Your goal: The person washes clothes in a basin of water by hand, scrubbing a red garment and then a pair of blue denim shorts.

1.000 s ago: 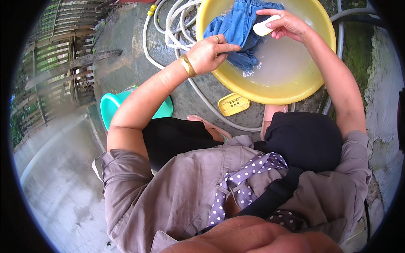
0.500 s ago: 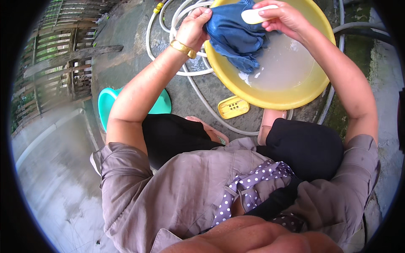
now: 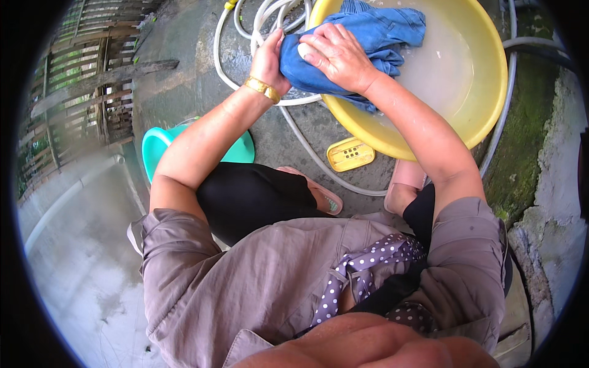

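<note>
A wet blue denim garment (image 3: 399,27) is bunched over the left rim of a yellow basin (image 3: 499,80) of cloudy water. My left hand (image 3: 269,64) is closed on the garment's near-left side, its fingers hidden behind the cloth. On top of the fabric presses my right hand (image 3: 340,60), curled over a white bar of soap (image 3: 303,50). Only a small end of the bar shows between thumb and fingers. Part of the garment trails over toward the water.
A yellow soap dish (image 3: 350,154) with holes lies on the wet concrete near my feet. Coils of white hose (image 3: 219,52) surround the basin's left side. By my left forearm stands a teal tub (image 3: 158,150). A slatted wooden fence (image 3: 92,92) is at far left.
My right hand has come down and left, bringing the soap from above the garment onto it. The left hand has shifted slightly left and down, and the garment is spread differently.
</note>
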`<state>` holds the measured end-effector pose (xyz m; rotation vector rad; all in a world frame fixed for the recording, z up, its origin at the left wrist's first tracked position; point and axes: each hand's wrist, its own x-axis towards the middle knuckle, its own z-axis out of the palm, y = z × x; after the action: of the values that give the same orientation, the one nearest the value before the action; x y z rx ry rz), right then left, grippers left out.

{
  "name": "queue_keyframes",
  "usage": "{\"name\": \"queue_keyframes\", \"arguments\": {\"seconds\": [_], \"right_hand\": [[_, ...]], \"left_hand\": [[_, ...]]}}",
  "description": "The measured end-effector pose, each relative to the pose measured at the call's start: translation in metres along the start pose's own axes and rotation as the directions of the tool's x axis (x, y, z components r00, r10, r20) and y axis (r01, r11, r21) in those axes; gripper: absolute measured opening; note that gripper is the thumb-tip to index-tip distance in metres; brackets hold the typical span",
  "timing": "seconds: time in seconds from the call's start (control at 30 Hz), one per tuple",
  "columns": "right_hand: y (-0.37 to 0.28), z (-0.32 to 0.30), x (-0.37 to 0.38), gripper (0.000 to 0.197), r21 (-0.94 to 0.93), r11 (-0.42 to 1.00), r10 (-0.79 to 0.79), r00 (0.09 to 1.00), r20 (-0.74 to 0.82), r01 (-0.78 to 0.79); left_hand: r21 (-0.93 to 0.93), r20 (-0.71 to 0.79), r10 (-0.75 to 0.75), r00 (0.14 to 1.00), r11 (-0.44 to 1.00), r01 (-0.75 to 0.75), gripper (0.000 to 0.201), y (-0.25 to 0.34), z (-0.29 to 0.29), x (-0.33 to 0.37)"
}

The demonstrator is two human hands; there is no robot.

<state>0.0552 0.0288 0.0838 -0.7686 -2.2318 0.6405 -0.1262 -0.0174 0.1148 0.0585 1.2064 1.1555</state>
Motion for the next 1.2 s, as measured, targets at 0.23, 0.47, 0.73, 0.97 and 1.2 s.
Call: {"name": "queue_keyframes", "arguments": {"seconds": [0.23,0.47,0.73,0.97,1.2], "right_hand": [[0.01,0.01,-0.04,0.035,0.004,0.997,-0.081,0.992,0.094,0.081],[0.045,0.004,-0.061,0.026,0.039,0.999,-0.036,0.999,0.031,0.034],[0.11,-0.043,-0.081,0.046,-0.266,0.912,0.348,0.932,0.102,-0.311],[0.049,0.008,-0.069,0.041,-0.395,0.872,0.333,0.942,0.044,-0.29],[0.065,-0.011,-0.069,0.041,-0.3,0.953,0.122,0.968,0.219,-0.053]], "left_hand": [[0.051,0.027,-0.094,0.995,0.994,0.093,0.051,-0.03,-0.027,-0.01],[0.03,0.095,-0.111,0.989,0.994,0.109,0.046,-0.043,-0.024,-0.02],[0.073,0.1,-0.084,0.991,0.994,0.077,0.036,-0.051,-0.037,-0.02],[0.09,0.084,-0.109,0.99,0.991,0.101,0.029,-0.048,-0.015,-0.02],[0.116,0.123,-0.063,0.99,0.992,0.049,0.024,-0.048,-0.01,-0.025]]}}
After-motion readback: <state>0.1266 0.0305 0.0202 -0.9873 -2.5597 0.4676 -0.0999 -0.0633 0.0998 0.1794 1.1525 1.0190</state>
